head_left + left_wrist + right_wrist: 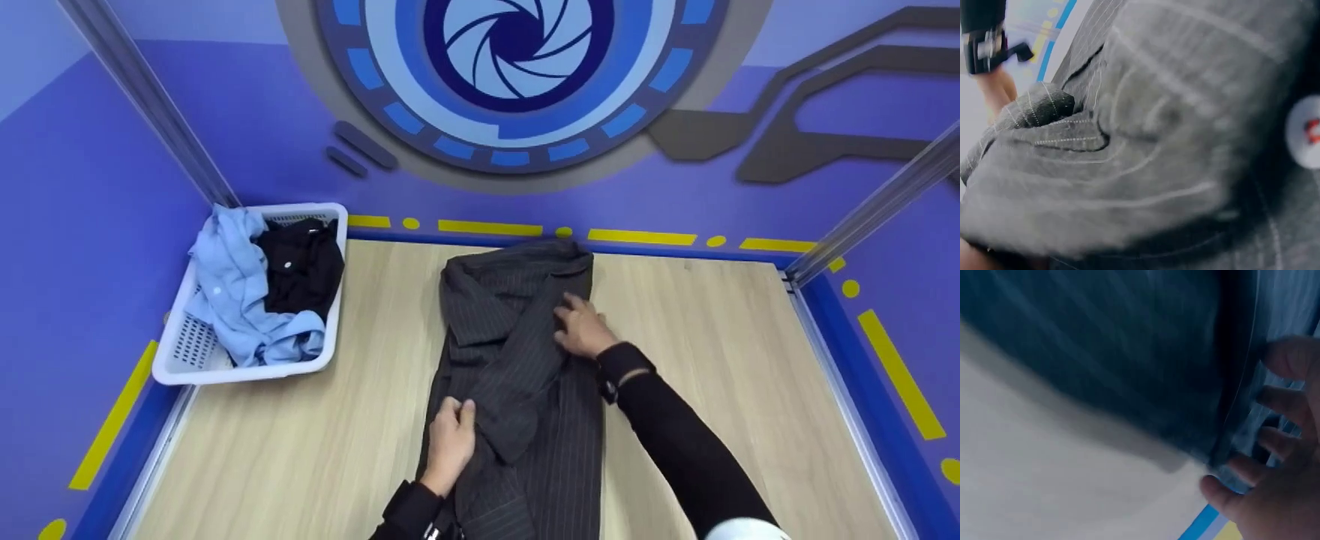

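A dark grey pinstriped garment [510,345] lies lengthwise on the table in the head view, its sides folded inward in overlapping layers. My left hand [450,442] grips cloth at its left edge, thumb against curled fingers. On the upper right part of the garment, my right hand [583,327] touches the cloth with its fingers spread. Close to the camera in the left wrist view, blurred striped cloth [1157,112] hides most of the left hand. A white disc with a red mark [1306,132] shows on the cloth there. The right wrist view shows loosely bent fingers [1283,405] by the fabric.
At the left stands a white plastic basket [247,373] holding a light blue garment [236,277] and a black garment [300,262]. Blue-purple walls [247,120] enclose the wooden table [712,360] at the back and sides, with metal posts in the corners.
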Available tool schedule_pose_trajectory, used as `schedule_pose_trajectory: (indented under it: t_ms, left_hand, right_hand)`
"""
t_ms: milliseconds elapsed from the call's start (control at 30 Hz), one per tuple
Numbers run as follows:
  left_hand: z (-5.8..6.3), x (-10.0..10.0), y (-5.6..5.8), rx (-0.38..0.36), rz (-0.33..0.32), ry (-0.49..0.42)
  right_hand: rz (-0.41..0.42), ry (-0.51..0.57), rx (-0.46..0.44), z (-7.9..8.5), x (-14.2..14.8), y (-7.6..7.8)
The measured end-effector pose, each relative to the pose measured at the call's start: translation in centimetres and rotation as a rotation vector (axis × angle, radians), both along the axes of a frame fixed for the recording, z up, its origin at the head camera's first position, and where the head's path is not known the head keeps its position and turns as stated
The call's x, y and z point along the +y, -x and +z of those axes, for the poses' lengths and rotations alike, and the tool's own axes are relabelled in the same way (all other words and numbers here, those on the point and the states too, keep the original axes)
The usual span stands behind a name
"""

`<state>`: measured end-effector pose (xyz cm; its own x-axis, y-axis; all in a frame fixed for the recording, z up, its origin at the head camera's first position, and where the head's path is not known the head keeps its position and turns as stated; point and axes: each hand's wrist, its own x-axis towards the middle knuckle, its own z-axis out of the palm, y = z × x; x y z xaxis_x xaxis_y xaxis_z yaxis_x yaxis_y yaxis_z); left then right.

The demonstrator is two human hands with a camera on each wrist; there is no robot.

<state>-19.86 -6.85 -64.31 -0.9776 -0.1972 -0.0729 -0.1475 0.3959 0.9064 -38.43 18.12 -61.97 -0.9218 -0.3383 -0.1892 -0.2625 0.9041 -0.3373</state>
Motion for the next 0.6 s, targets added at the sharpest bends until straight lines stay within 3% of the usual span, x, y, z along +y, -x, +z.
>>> schedule_pose_trajectory:
  t_ms: [100, 167, 267, 333, 367, 500, 600]
  left_hand:
    - [0.1, -0.4, 0.0, -0.057, -0.022, -0.016]
    - [0.2, -0.6, -0.2, -0.115, -0.07, -0.045]
    - [0.3, -0.7, -0.4, -0.213, -0.182, -0.161]
    - [0.3, -0.5, -0.5, -0.246, -0.251, -0.291]
    - [0.2, -0.3, -0.5, -0.257, -0.283, -0.373]
    - [-0.2, 0.8, -0.1, -0.251, -0.343, -0.72]
    - [-0.4, 2.0, 0.1, -0.248, -0.321, -0.864]
  right_hand:
    - [0.052, 0.118, 0.042, 0.3, -0.3, -2.5]
    - [0.094, 0.257, -0.057, 0.4, 0.0, -4.2]
    - [0.127, 0.482, -0.421, 0.4, 0.5, -6.6]
    - [0.113, 0.559, -0.712, 0.2, 0.7, -8.2]
    - [0.122, 0.581, -0.81, 0.0, 0.8, -8.9]
    - [0.219, 0.706, -1.102, -0.7, 0.8, -10.8]
    - [0.251, 0.812, -1.255, -0.8, 0.9, -11.7]
